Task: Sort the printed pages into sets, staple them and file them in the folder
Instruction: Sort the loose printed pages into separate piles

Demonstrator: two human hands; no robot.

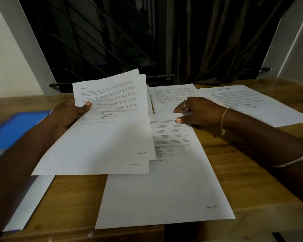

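The left hand [72,113] grips a few printed pages [108,133], thumb on top, lifted off the table [252,175]. The right hand [199,111] lies loose and open on the top edge of a flat page [164,186]. More piles [173,95] sit just past its fingers. The blue folder [14,131] is beside the left wrist. Paper is light, thin and bendy, so it may droop and slide; best to pinch an edge.
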